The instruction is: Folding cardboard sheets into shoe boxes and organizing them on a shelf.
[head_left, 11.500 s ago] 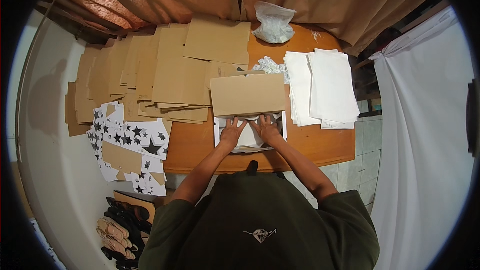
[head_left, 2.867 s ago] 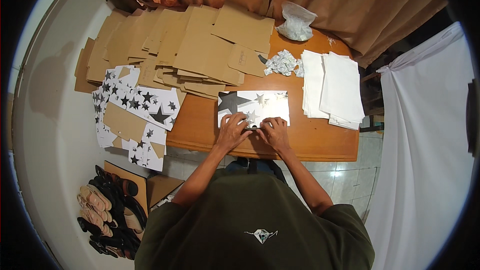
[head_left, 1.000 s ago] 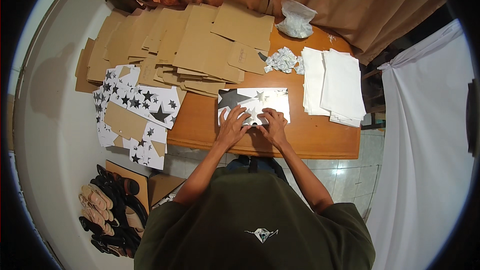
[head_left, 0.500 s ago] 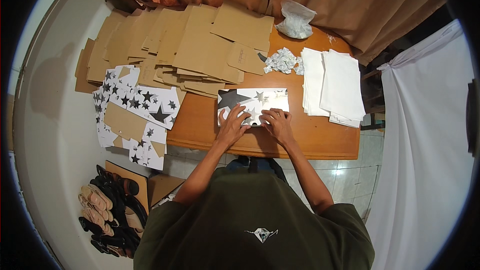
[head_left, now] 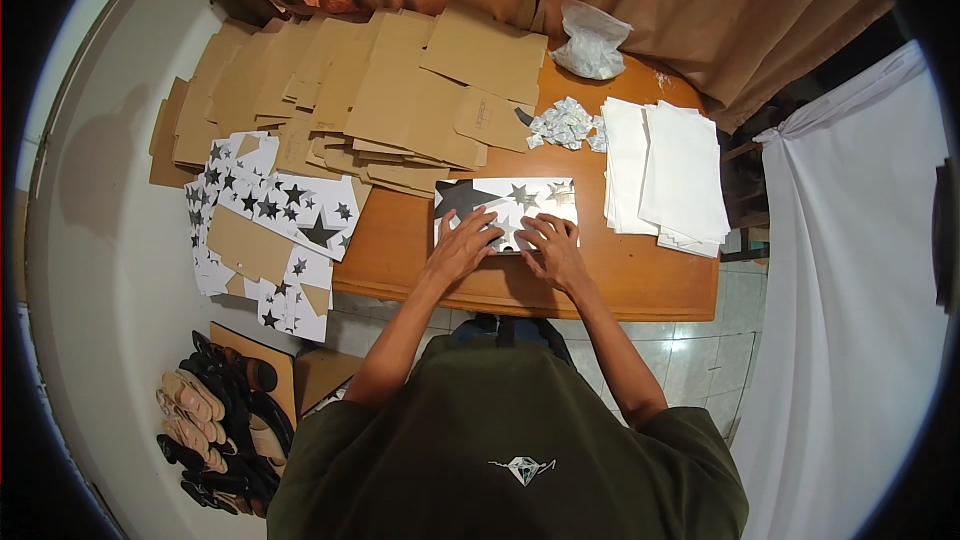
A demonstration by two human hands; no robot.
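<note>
A flat white box (head_left: 520,192) printed with black and grey stars lies in front of me on the wooden table (head_left: 640,280), near its front edge. My left hand (head_left: 462,244) rests on the left part of the box, fingers spread across its top. On the right part lies my right hand (head_left: 553,248), with its fingers apart and slightly bent on the surface. Neither hand grips anything. Light glares off the box's upper right corner, and the hands hide much of its near side.
Stacked brown cardboard blanks (head_left: 400,80) cover the table's back left. Star-printed sheets (head_left: 300,205) lie left. Small white packets (head_left: 565,124), a clear plastic bag (head_left: 592,45) and stacked white paper (head_left: 685,170) stand right. Shoes (head_left: 230,420) lie at lower left.
Both hands have shifted slightly on top of the box, the left one with its fingers a little flatter. The box stays in nearly the same place.
</note>
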